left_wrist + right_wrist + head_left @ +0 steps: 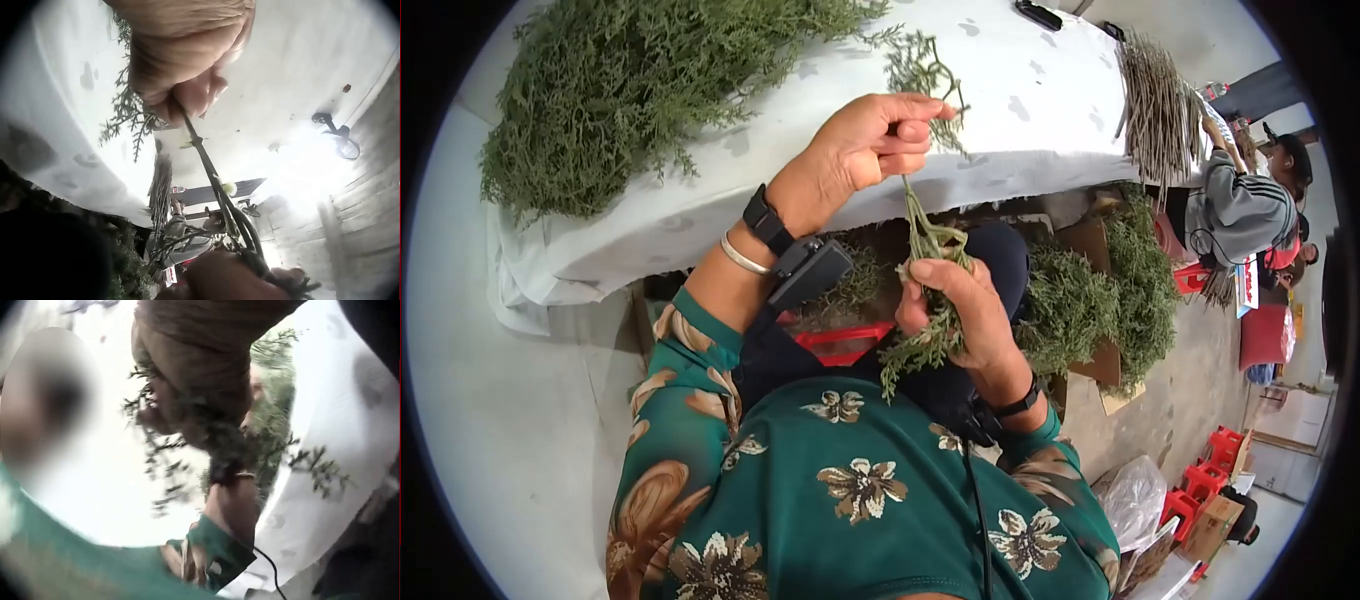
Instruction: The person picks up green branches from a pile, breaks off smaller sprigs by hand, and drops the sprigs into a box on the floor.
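In the head view my left hand (875,140) grips the upper part of a green leafy branch, its fingers curled round the stem (914,212). Feathery leaves (915,65) stick out beyond those fingers. Lower down, in front of my chest, my right hand (962,305) pinches the branch where several stems meet, thumb on top. More leafy sprigs (925,350) hang below it. The left wrist view shows the stem (209,165) stretched straight between both hands. In the blurred right wrist view, the right hand (194,394) has sprigs on both sides; its fingertips are partly hidden.
A large heap of greenery (640,100) lies on the white-clothed table (1040,120). A bundle of thin bare stems (1157,110) hangs over its far edge. Below stand cardboard boxes with greenery (1065,300). Someone in grey (1250,210) sits beyond, and red stools (1200,480) stand behind.
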`<state>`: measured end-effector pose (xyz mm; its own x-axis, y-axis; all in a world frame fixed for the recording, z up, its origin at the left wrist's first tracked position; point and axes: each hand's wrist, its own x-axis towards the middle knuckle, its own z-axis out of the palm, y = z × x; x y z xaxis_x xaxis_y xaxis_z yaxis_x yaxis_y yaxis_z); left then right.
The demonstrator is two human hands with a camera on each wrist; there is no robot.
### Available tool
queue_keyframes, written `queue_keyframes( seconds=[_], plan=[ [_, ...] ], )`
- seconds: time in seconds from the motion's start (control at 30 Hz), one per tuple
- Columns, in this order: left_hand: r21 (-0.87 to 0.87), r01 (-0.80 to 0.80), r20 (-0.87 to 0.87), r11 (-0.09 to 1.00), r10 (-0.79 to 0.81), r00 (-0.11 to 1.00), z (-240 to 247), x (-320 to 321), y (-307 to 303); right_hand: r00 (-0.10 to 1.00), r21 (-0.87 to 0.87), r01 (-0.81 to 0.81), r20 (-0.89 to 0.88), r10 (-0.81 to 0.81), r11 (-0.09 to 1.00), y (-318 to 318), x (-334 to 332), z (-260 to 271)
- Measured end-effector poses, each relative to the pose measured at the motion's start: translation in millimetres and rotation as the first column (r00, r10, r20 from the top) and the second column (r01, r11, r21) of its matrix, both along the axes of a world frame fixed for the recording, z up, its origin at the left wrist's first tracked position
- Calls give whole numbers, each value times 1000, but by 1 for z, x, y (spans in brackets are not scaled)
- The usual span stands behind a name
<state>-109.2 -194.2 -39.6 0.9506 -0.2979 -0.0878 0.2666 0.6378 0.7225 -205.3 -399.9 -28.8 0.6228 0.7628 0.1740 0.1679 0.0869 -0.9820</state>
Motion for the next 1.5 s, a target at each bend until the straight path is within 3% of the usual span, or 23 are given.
queue_keyframes(
  seconds=[0.03,0.07,0.1,0.13,0.17,0.2,0.23,0.27,0.43,0.57,0.67,0.8,1.0,1.23,1.27,1.3,1.33,1.37,1.47,1.5],
  plan=[
    [110,-188,67,976,182,981,-4,4,3,980,-11,-45,192,46,999,-3,-5,4],
    [84,-303,94,949,295,951,-4,8,19,924,-14,-76,376,75,997,-6,-10,7],
    [61,-412,121,909,403,907,-1,11,34,985,34,-168,43,166,985,-10,-28,22],
    [-57,-432,77,900,435,897,11,10,58,995,73,-90,59,86,993,-14,-24,18],
    [-27,-409,78,912,410,909,18,12,60,997,110,-12,74,4,994,-17,-20,15],
    [-59,-298,72,953,302,951,23,8,63,876,149,184,424,-231,971,-27,1,-5],
    [-102,-197,83,975,205,975,28,5,67,939,256,338,-154,-308,906,-33,11,-18],
    [-149,-97,102,984,113,988,32,1,71,701,247,506,-676,-227,827,-38,19,-28],
    [-168,-24,107,986,43,993,30,-19,78,700,340,586,-670,-248,735,-43,50,-41],
    [-147,-84,9,986,86,996,33,-38,72,684,250,611,-644,-342,751,-24,57,-22],
    [-195,68,44,978,-61,997,29,-52,68,800,354,484,-549,-241,800,-9,72,-26],
    [-172,79,27,982,-76,997,32,-66,64,860,325,436,-425,-282,839,34,65,-3],
    [-147,95,35,985,-90,995,22,-75,54,873,267,397,-405,-271,878,79,65,-6],
    [-68,3,-26,998,-4,1000,17,-86,38,878,199,335,-419,-229,921,77,73,-34],
    [30,11,-21,1000,-10,1000,23,-91,38,905,106,413,-155,-395,904,73,76,-38],
    [126,21,-12,992,-19,1000,29,-93,37,849,41,509,138,-509,860,67,81,-40],
    [219,38,-13,975,-36,999,32,-97,34,715,3,616,418,-561,788,61,82,-43],
    [212,52,-14,976,-51,999,33,-99,30,707,-3,628,422,-568,779,56,85,-45],
    [370,6,-89,929,29,996,33,-103,16,279,156,737,816,-507,657,45,106,-48],
    [365,10,-83,931,22,996,29,-101,12,271,157,740,820,-504,654,41,113,-49]
  ],
)
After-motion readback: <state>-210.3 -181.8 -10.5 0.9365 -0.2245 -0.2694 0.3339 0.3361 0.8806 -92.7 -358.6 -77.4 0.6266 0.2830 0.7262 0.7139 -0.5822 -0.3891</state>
